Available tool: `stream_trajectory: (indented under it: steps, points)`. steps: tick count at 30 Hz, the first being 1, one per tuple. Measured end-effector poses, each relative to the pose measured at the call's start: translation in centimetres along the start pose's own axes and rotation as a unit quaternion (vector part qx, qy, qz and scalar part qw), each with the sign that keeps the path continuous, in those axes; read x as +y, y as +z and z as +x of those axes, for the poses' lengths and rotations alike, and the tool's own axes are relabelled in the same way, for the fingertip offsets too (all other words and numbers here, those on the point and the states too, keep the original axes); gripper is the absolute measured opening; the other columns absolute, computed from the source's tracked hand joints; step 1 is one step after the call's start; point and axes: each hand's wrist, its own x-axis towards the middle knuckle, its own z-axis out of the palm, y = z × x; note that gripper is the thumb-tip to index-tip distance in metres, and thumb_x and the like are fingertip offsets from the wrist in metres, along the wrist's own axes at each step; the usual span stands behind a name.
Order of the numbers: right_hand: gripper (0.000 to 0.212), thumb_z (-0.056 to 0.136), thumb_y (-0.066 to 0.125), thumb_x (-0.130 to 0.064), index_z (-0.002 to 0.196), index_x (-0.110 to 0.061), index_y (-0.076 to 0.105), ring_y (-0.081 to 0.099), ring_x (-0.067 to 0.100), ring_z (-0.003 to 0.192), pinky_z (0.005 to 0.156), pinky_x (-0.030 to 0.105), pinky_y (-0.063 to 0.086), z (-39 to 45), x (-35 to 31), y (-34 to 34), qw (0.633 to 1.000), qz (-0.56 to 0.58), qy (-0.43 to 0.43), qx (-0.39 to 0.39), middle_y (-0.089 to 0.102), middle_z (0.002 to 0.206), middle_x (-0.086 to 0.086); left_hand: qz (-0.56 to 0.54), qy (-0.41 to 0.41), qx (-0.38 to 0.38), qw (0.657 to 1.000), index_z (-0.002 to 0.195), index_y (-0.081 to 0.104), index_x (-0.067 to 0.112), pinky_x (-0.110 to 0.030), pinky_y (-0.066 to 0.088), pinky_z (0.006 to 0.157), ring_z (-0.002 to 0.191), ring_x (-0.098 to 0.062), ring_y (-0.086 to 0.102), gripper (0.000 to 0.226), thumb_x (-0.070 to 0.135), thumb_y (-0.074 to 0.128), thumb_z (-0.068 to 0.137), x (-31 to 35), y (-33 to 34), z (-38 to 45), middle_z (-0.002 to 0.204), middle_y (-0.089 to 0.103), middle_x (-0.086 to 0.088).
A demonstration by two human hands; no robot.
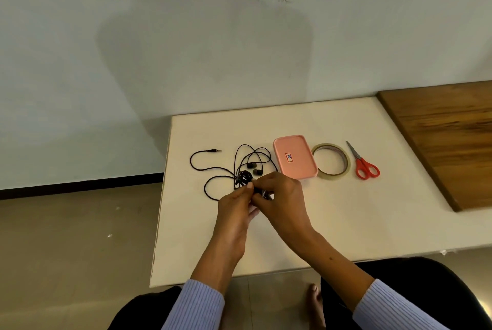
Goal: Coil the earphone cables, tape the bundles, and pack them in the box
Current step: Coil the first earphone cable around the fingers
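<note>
Black earphone cable (213,169) lies in loose loops on the white table (332,210), its jack plug (216,150) at the far left and two earbuds (254,168) near the middle. My left hand (235,204) and my right hand (279,194) meet over the cable's near end, both pinching a small dark bunch of it between fingertips. A pink box (295,156), closed with a small label on its lid, sits just right of the loops. A roll of clear tape (330,160) lies flat beside the box.
Red-handled scissors (363,163) lie right of the tape roll. A brown wooden board (447,138) covers the table's right end. The table's left edge drops to the floor close to the cable, and my knees sit under the near edge.
</note>
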Motion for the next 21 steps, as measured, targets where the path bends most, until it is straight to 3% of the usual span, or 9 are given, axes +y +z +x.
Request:
stream_trajectory:
  steps: [5, 10, 16, 21]
  points:
    - [0.025, 0.08, 0.069, -0.003, 0.101, -0.015, 0.074, 0.061, 0.006, 0.083, 0.076, 0.011, 0.05, 0.6, 0.1, -0.5, 0.996, 0.072, 0.056, -0.017, 0.061, 0.087, -0.009, -0.092, -0.001, 0.004, 0.996, 0.117, 0.061, -0.002, -0.031, 0.055, 0.084, 0.1, -0.025, 0.067, 0.027, 0.01, 0.052, 0.094, 0.3, 0.4, 0.3, 0.111, 0.068, -0.019]
    - [0.027, 0.079, 0.07, 0.0, 0.1, -0.015, 0.074, 0.064, 0.011, 0.082, 0.076, 0.016, 0.053, 0.6, 0.0, -1.1, 0.997, 0.068, 0.035, -0.026, 0.065, 0.083, -0.011, -0.115, -0.006, 0.008, 0.993, 0.107, 0.064, 0.002, -0.028, 0.058, 0.074, 0.085, -0.018, 0.069, 0.019, 0.009, 0.053, 0.093, 0.4, 0.5, 0.5, 0.095, 0.07, -0.012]
    - [0.025, 0.08, 0.069, -0.001, 0.098, -0.017, 0.073, 0.063, 0.006, 0.084, 0.078, 0.011, 0.05, 0.4, -0.3, -0.9, 0.997, 0.059, 0.037, -0.017, 0.066, 0.088, -0.009, -0.126, 0.008, 0.024, 0.992, 0.105, 0.064, 0.0, -0.038, 0.053, 0.086, 0.065, -0.01, 0.069, 0.018, 0.007, 0.053, 0.093, 0.2, 0.7, 0.4, 0.086, 0.069, -0.01]
    - [0.024, 0.083, 0.066, -0.002, 0.101, -0.017, 0.072, 0.06, 0.007, 0.09, 0.079, 0.012, 0.048, 1.0, -0.3, -1.0, 0.994, 0.08, 0.066, -0.041, 0.064, 0.097, -0.004, -0.184, 0.002, -0.008, 0.983, 0.115, 0.06, -0.002, -0.032, 0.057, 0.08, 0.083, -0.017, 0.071, 0.025, 0.009, 0.051, 0.094, 0.3, 0.7, 0.6, 0.1, 0.069, -0.014]
